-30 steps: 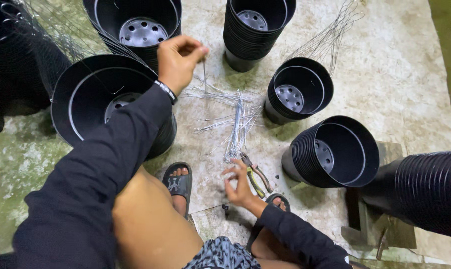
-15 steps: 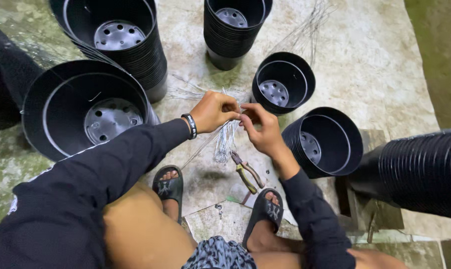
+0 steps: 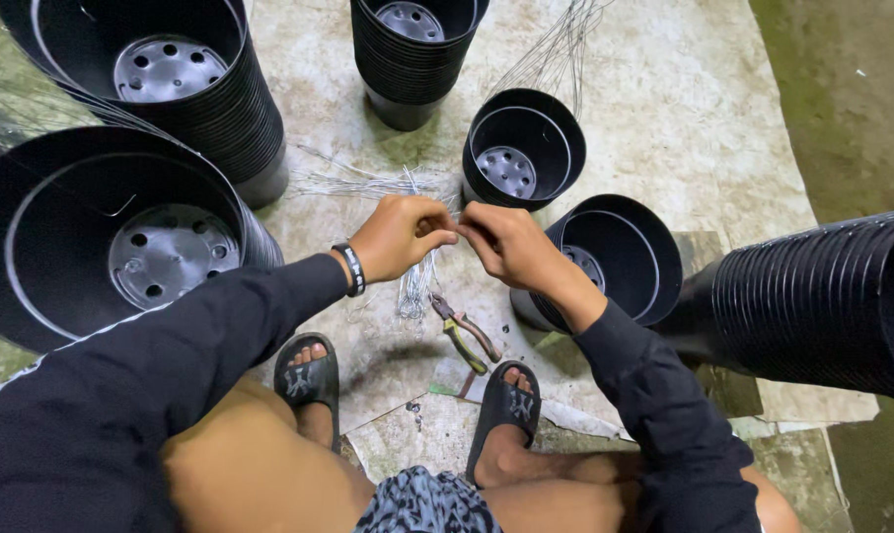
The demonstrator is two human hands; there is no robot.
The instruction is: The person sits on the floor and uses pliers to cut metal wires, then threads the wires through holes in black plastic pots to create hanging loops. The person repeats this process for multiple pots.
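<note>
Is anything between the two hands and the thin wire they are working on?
Nothing visible. The left hand and right hand meet fingertip to fingertip, apparently pinching a thin wire hanging from them, above the pliers.

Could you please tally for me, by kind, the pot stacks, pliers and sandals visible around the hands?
Black pot stacks: 6, one lying on its side
Pliers: 1
Black sandals: 2
Total: 9

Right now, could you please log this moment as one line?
left hand: pinching wire | right hand: pinching same wire | pliers: on ground by feet | black pots: around
</note>
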